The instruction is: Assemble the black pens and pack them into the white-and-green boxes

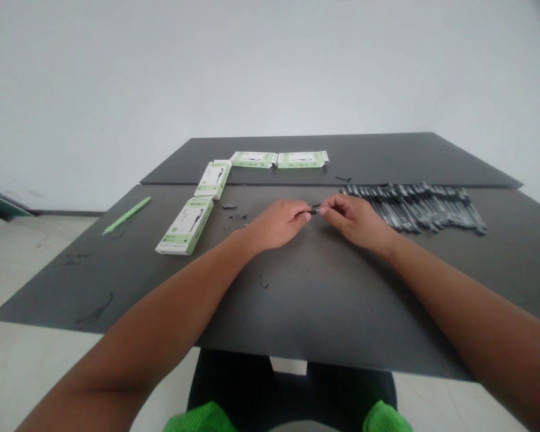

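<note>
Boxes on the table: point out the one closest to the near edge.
The leftmost box; the other three lie farther back.

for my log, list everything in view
boxes: 4, green-white, left and back
pens: many, clear-black, right
pen-like item: 1, green, left
small parts: several, dark, centre-left
scrap: 1, black, back
slim pieces: count unclear, dark, held
tabletops: 2, grey, middle
wall: 1, pale, behind
floor: 1, pale, below
object: 1, dark green, left edge
clothing: count unclear, green and dark, bottom
arms: 2, bare, foreground
left hand: 1, bare, centre
right hand: 1, bare, centre
</note>
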`<state>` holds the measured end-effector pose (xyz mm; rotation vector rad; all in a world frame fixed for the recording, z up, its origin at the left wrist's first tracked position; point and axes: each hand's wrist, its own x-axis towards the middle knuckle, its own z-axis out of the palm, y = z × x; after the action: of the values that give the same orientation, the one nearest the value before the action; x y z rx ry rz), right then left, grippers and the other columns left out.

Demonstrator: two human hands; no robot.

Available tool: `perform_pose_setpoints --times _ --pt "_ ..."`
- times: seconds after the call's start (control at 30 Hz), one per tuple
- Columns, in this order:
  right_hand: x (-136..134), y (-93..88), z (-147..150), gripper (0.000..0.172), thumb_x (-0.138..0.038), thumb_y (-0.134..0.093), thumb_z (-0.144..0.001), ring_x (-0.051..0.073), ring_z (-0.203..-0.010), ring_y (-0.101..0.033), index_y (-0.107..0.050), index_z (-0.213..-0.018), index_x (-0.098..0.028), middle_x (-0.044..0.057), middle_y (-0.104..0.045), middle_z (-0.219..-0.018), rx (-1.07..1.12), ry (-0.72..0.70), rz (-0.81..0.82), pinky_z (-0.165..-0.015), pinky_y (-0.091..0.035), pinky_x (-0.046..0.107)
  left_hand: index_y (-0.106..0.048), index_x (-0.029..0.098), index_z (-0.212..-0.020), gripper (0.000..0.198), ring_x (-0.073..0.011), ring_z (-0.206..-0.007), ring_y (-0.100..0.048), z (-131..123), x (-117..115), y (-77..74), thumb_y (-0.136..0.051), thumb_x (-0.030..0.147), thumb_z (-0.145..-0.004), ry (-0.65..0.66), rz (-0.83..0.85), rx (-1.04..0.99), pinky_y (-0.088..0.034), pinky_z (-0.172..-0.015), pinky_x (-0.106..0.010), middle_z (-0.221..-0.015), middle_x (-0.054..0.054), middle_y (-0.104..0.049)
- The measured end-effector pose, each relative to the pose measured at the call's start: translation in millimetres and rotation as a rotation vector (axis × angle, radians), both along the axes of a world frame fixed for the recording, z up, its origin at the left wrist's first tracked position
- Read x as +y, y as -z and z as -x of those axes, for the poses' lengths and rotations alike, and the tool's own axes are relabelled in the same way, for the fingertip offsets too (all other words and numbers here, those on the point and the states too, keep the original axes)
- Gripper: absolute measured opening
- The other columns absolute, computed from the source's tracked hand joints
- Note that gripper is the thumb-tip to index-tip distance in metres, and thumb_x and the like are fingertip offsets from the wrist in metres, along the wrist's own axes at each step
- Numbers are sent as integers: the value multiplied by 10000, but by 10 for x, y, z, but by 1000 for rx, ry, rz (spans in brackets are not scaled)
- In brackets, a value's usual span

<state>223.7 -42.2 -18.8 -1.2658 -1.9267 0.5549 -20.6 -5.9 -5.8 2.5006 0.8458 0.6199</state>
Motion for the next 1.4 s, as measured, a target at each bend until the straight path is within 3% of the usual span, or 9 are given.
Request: perform_pose_setpoints --times 0.2,0.37,0.47,0.87,1.3,1.4 --pt "-13 -17 9 406 -535 -611 -1068 192 -690 -561 -659 -804 -231 12 -630 -709 -41 12 -6 -661 -392 343 -790 171 -1081 281 -213 -884 -689 -3 -5 -1 -539 290 -1128 6 0 8 -492 -844 -339 -952 -62 -772" --pt "-15 49 -4 236 -461 -712 -1013 217 -793 -637 -731 -1054 -229 38 -720 -894 57 -32 28 -731 -488 353 -779 174 -1076 267 -205 -874 -682 1 3 -9 -540 282 -1126 -7 0 7 -483 -824 -328 -946 -56 -768" --pt "-8 99 -4 277 -390 -789 -929 218 -779 -647 -699 -1143 -238 40 -717 -931 142 -43 39 -732 -526 365 -778 173 -1066 266 -200 -868 -679 3 2 -14 -540 276 -1124 -12 5 0 -483 -825 -324 -934 -52 -763" --pt "-35 13 20 160 -402 -756 -966 213 -742 -623 -718 -967 -247 40 -730 -837 30 1 -44 -704 -488 353 -785 173 -1060 273 -207 -885 -691 2 -14 -19 -542 282 -1121 -7 26 6 -507 -844 -331 -939 -58 -771" --pt "-32 -17 12 397 -519 -622 -1085 208 -708 -581 -669 -810 -237 29 -665 -721 -63 0 -42 -664 -429 345 -789 175 -1077 268 -211 -891 -691 -1 -15 -28 -548 281 -1123 4 15 18 -493 -840 -333 -956 -61 -776" --pt "-39 -1 7 327 -505 -654 -1070 220 -751 -626 -706 -886 -241 39 -712 -798 -39 -24 -28 -692 -465 355 -789 174 -1084 271 -211 -883 -690 0 -8 -19 -543 280 -1123 2 13 17 -500 -846 -338 -949 -61 -774"
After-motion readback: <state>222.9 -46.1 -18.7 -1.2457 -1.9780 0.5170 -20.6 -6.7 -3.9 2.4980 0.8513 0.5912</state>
